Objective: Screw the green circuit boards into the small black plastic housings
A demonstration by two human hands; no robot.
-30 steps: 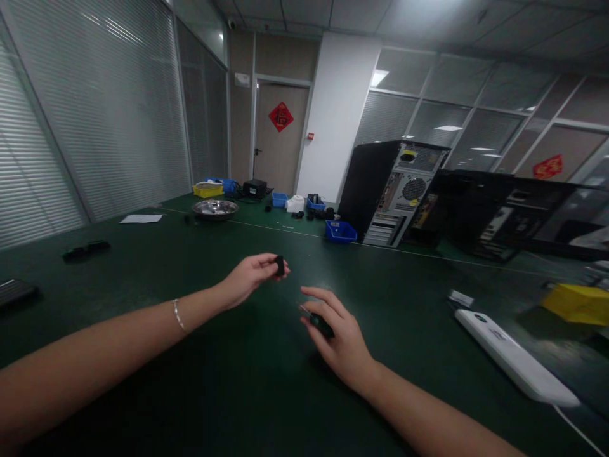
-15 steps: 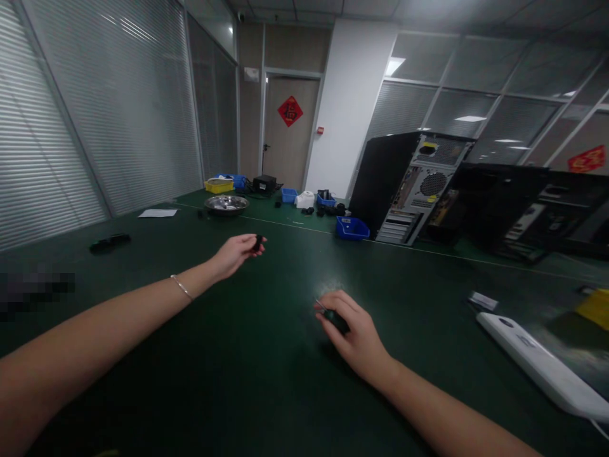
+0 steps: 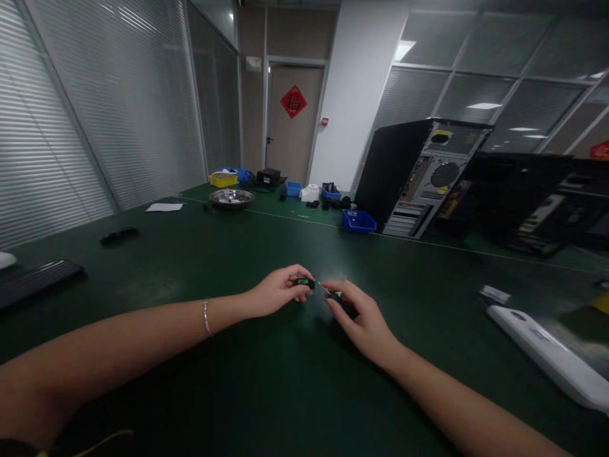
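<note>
My left hand (image 3: 280, 291) is closed on a small black part (image 3: 305, 283) with a greenish face, held just above the green table (image 3: 266, 381). My right hand (image 3: 359, 312) grips a screwdriver; its dark handle is mostly hidden by the fingers, and its thin metal shaft (image 3: 323, 288) points up and left. The shaft's tip is at or very near the right end of the black part; whether they touch is unclear.
A metal bowl (image 3: 231, 198) and a blue bin (image 3: 358, 221) stand farther back. Behind the bin rises a computer tower (image 3: 419, 178). A white power strip (image 3: 547, 355) lies right, a black keyboard (image 3: 42, 282) left, and black pieces (image 3: 118, 235) lie beyond it.
My left hand has moved right and nearer with the black part, to beside the screwdriver tip. My right hand has shifted slightly right and up in view. The view has tilted a little.
</note>
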